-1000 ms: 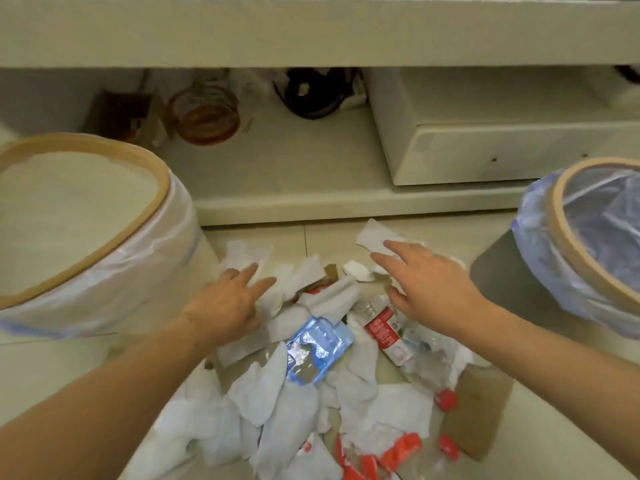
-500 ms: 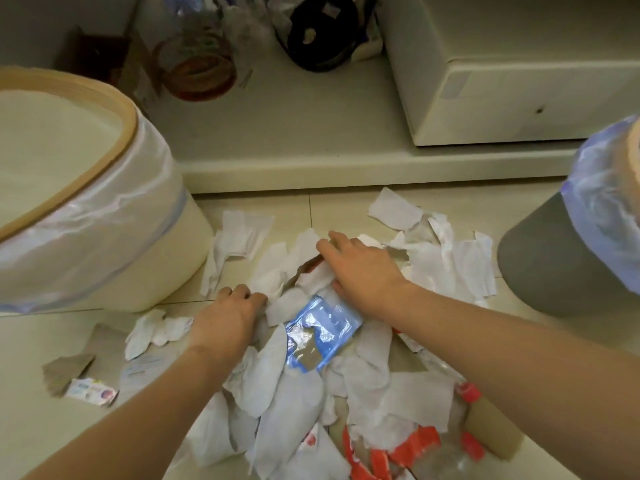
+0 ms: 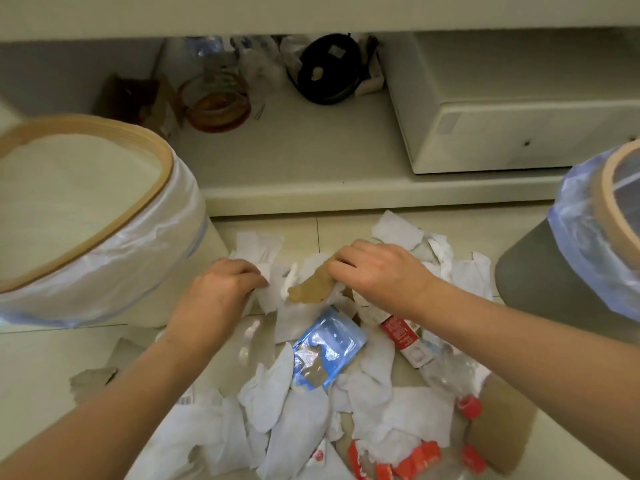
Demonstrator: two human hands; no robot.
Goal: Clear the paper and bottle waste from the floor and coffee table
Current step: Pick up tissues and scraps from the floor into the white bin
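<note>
paper scraps (image 3: 388,407) lie heaped on the floor at the lower middle of the frame, under and just below both hands. left hand (image 3: 221,289) has its fingers curled round a white scrap (image 3: 273,292) at the heap's upper edge. right hand (image 3: 381,271), just right of it, pinches a brown paper piece (image 3: 311,289) between the two hands. a blue pouch (image 3: 325,348) lies just below them, and a crushed bottle (image 3: 440,365) with a red label lies under the right wrist. a white-lined bin (image 3: 104,244) stands at the left, a blue-lined bin (image 3: 568,258) at the right edge.
</note>
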